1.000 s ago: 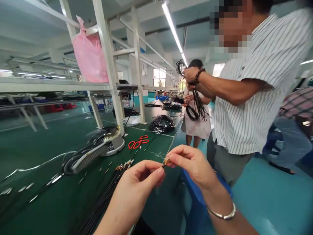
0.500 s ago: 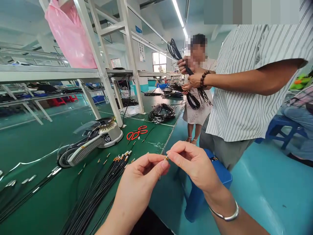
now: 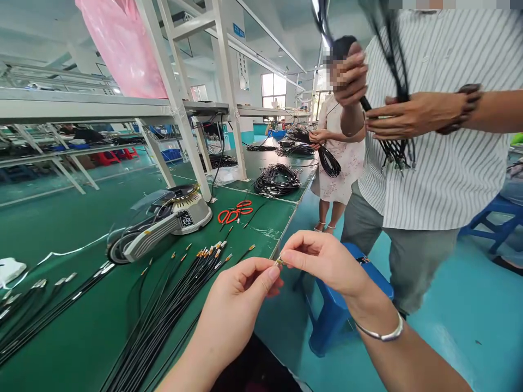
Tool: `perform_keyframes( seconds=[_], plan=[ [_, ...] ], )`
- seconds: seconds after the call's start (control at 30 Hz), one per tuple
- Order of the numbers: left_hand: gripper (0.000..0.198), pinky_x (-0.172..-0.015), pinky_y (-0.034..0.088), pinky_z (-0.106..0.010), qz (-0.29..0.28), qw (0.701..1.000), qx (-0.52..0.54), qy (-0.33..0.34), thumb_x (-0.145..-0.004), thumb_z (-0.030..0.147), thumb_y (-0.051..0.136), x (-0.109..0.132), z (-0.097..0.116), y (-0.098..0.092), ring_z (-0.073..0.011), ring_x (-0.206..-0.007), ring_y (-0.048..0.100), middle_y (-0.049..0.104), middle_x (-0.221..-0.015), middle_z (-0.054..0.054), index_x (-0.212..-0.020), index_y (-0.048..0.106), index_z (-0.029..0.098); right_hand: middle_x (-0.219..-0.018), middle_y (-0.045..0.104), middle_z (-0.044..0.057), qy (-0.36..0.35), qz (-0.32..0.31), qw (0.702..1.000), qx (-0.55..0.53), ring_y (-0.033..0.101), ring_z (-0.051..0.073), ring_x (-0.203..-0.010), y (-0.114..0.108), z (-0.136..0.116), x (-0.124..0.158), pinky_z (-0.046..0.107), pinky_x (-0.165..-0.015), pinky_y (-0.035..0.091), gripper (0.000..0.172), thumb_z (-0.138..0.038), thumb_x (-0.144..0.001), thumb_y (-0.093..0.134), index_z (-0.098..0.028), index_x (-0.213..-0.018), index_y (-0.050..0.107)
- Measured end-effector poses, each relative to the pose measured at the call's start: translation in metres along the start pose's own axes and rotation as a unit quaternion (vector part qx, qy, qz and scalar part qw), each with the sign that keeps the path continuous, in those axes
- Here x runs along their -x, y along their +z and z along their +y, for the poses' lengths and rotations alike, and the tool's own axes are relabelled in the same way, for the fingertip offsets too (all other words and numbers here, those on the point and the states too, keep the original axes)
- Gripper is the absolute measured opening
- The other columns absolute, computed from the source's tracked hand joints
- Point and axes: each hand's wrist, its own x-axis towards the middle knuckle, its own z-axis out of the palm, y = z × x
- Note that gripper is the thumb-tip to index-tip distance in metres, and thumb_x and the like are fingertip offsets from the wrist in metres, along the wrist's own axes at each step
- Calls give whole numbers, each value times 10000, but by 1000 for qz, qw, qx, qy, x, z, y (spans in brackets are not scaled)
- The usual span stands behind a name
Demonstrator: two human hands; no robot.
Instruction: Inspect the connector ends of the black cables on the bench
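The big bright room has a blue-green floor (image 3: 461, 321), and a long green counter (image 3: 81, 332) runs away from me, with red-handled scissors (image 3: 236, 211) lying on it. Nearer to me than the scissors, and to their right, I have a small gold-coloured piece (image 3: 279, 262) up in the air. My left grip (image 3: 241, 296) pinches it between thumb and forefinger, the other fingers curled in. My right grip (image 3: 327, 264) meets it there, thumb and forefinger pressed together on its far end; my fingertips cover so much that I cannot tell its full shape.

On my side of the scissors, toward the left, a spread of black cords (image 3: 175, 305) lies with gold and pale tips toward them. Left of the scissors stands a grey machine (image 3: 192, 215), and beyond them, to the right, sits a dark coil (image 3: 272, 190). Up and left of the scissors, a pink bag (image 3: 122, 49) rests on a white shelf (image 3: 81, 106). Off to their right, behind a blue stool (image 3: 335, 316), a person in a striped shirt (image 3: 441, 163) holds a black bunch (image 3: 394, 155); someone in a pale dress (image 3: 333, 182) is farther back than the scissors.
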Motion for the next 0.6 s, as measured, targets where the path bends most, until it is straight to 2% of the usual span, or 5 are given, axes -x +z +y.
perform_keyframes(
  seconds=[0.2, 0.4, 0.6],
  plan=[
    [232, -614, 446, -211, -2, 1000, 11, -15, -776, 388, 615, 3, -2, 3, -137, -645, 555, 650, -670, -5, -696, 679, 180, -703, 633, 10, 22, -51, 998, 9, 551, 124, -662, -9, -3, 0, 250, -595, 454, 193, -338, -798, 685, -161, -737, 638],
    [230, -603, 440, -209, 7, 1000, 20, -17, -760, 378, 627, 2, -2, 7, -135, -627, 553, 633, -623, 1, -666, 676, 173, -667, 617, 1, 13, -34, 998, 43, 541, 119, -614, -8, -3, 3, 240, -552, 440, 176, -306, -816, 662, -170, -713, 620],
    [232, -583, 436, -212, -4, 998, 51, -23, -735, 379, 641, -1, -3, 9, -134, -610, 560, 649, -622, -8, -659, 683, 164, -672, 608, 1, 3, -31, 998, 53, 534, 120, -626, -8, 0, 5, 244, -568, 431, 169, -294, -823, 657, -175, -712, 613]
  ],
)
